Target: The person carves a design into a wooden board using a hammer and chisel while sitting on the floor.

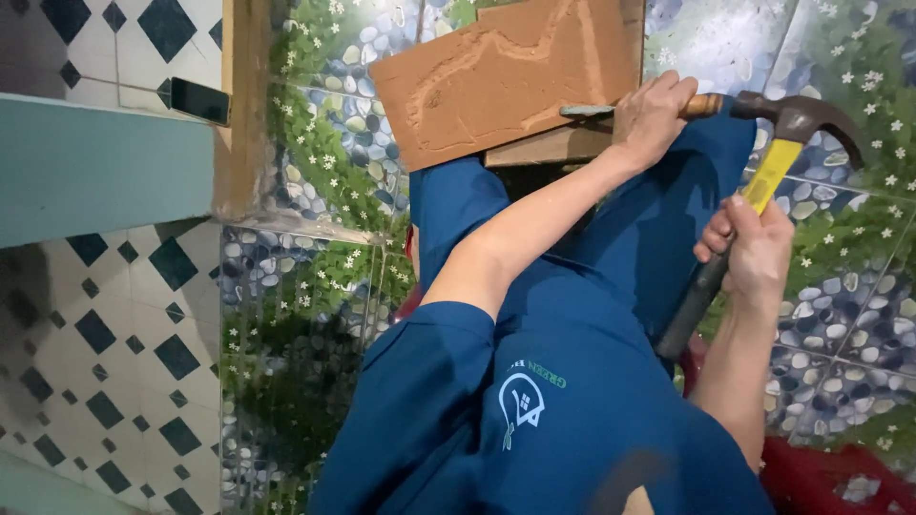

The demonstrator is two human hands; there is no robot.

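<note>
My left hand (652, 114) is closed around the wooden handle of a chisel (611, 110), whose flat metal blade lies across the lower right edge of a wooden board (506, 76). The board, reddish brown with a shape carved into its face, rests on my lap at the far side of the scene, tilted a little, with a second piece of wood (544, 148) under it. My right hand (754, 248) is clamped on the dark grip of a claw hammer (763, 176); its yellow shaft runs up to the dark head, which sits just right of the chisel's handle end, close to it. My blue trousers (649, 229) lie beneath both hands. The floor (324, 191) is tiled with a pebble and flower print. On the left, a dark phone (198, 100) rests on a ledge.
</note>
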